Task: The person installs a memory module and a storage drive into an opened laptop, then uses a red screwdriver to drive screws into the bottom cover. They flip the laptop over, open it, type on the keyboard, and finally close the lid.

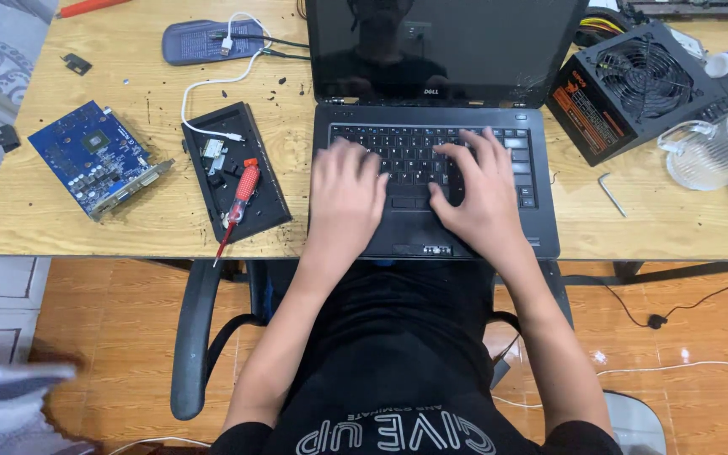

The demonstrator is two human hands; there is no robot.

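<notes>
Presently, left hand [347, 198] and right hand [478, 194] rest spread, gripping nothing, on laptop [431, 181] keyboard; typing underway; further keystrokes need light fingertip contact.

Open black laptop [431, 126], screen dark and cracked, lies at the desk's front edge.

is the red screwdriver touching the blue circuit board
Apart. The head view shows the red screwdriver lying across the black tray, with bare wooden table between it and the blue circuit board.
</notes>
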